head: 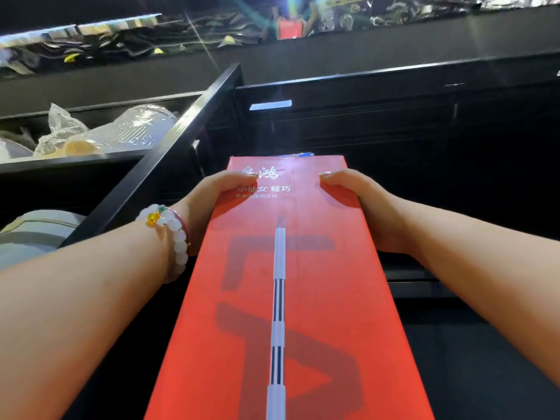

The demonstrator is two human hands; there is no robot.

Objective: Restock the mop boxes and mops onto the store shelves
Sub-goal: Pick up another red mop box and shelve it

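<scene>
A long red mop box [291, 298] is held in the middle of the view, its near end cut off at the 6 o'clock edge and its far end reaching toward 12 o'clock. Its long axis runs from 6 to 12 o'clock, tipped slightly to the right at the top. A white mop handle is printed down the face along that same axis, with white Chinese lettering near the far end.

The box is gripped between the two hands near its far end. The left hand [212, 201] is clamped on the 9 o'clock edge, its thumb lying over the printed face and touching the lettering; the other fingers are hidden behind the box. The right hand [360, 201] is clamped on the 3 o'clock edge, its thumb likewise laid on the face; the remaining fingers cannot be seen. Both forearms are stretched out and upward from the 7 and 4 o'clock corners, bare, converging on the box. A bracelet of white beads [172, 234] is worn on the left wrist.

Beyond the hands, a black shelf frame [169, 147] is seen slanting from 9 toward 12 o'clock. At 10 o'clock, goods wrapped in clear plastic [115, 131] lie on a shelf. At 9 o'clock a pale grey rounded item [33, 231] is partly visible. Dark shelving [394, 116] fills the 1 to 3 o'clock side.
</scene>
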